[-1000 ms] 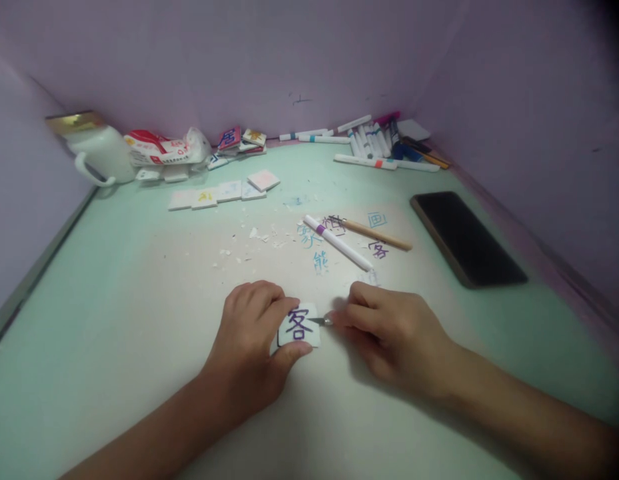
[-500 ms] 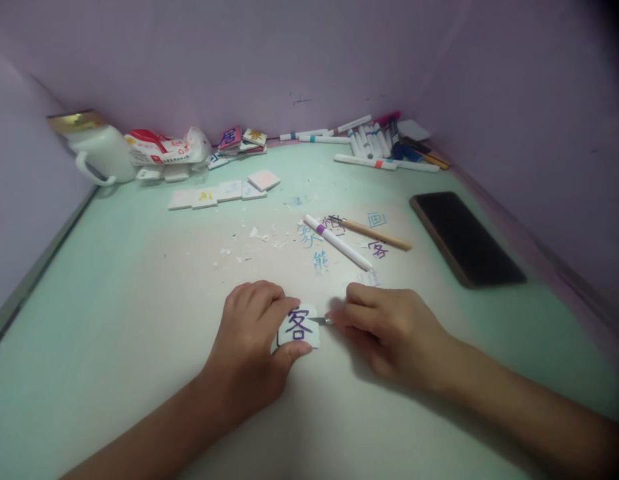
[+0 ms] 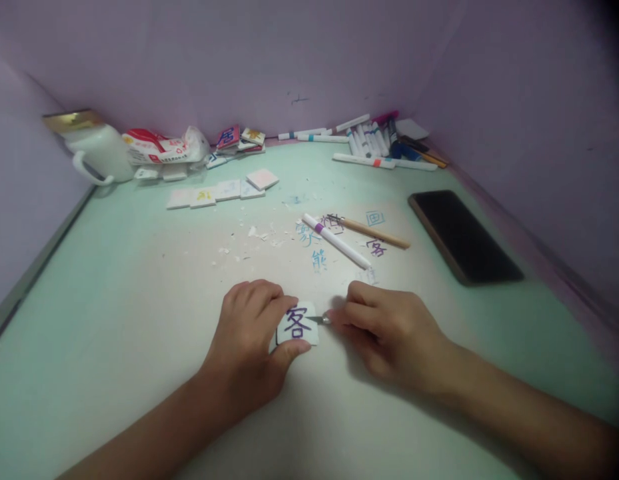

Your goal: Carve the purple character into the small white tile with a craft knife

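A small white tile (image 3: 312, 333) with a purple character lies near the middle of the table. My left hand (image 3: 254, 337) grips it from the left, thumb along the near edge and forefinger at the far edge. From the right, my right hand (image 3: 384, 327) is closed round a small knife (image 3: 318, 320); its thin blade reaches over the tile at the right part of the character. Most of the knife's handle is hidden in the fingers. Beyond the hands lie a white marker (image 3: 336, 241) with a purple band and a tan stick-like tool (image 3: 376, 233).
A phone (image 3: 464, 235) lies at the right. White scraps (image 3: 256, 233) are scattered on the table (image 3: 114, 320). Several tiles (image 3: 228, 190), a packet (image 3: 164, 148) and a mug (image 3: 104, 153) stand back left; several markers (image 3: 364, 161) lie at the back right.
The whole view has shifted very slightly. Both hands, the tile and the knife blade hold nearly the same places relative to each other.
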Demonstrator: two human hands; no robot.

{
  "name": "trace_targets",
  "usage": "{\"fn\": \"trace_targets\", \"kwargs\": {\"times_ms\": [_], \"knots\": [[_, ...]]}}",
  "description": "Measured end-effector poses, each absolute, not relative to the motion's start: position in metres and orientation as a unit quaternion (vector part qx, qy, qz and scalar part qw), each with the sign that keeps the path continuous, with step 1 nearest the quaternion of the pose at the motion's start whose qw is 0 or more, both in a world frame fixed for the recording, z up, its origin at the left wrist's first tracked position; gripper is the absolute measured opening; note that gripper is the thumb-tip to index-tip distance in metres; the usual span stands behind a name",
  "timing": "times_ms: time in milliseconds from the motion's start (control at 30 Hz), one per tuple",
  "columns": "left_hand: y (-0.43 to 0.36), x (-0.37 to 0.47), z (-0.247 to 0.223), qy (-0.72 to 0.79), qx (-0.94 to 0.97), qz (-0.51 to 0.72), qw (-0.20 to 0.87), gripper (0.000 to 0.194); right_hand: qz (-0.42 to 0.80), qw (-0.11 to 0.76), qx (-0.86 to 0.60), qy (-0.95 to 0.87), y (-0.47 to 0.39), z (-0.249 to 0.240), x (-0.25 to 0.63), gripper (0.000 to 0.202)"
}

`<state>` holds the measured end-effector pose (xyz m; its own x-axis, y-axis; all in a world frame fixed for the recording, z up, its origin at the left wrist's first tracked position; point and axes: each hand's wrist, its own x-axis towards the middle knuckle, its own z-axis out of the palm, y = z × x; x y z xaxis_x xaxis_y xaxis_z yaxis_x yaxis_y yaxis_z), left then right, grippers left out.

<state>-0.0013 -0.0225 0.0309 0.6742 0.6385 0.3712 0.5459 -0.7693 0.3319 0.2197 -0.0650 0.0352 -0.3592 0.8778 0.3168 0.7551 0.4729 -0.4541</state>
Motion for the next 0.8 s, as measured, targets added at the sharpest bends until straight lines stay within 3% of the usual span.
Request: {"fn": "trace_targets", "kwargs": {"times_ms": [800], "knots": [[-0.025, -0.0003, 0.0291, 0.338, 0.903, 0.25, 0.087, 0.026, 0.135, 0.21, -0.471, -0.846, -0.0668, 0.0399, 0.2211, 0.026]]}}
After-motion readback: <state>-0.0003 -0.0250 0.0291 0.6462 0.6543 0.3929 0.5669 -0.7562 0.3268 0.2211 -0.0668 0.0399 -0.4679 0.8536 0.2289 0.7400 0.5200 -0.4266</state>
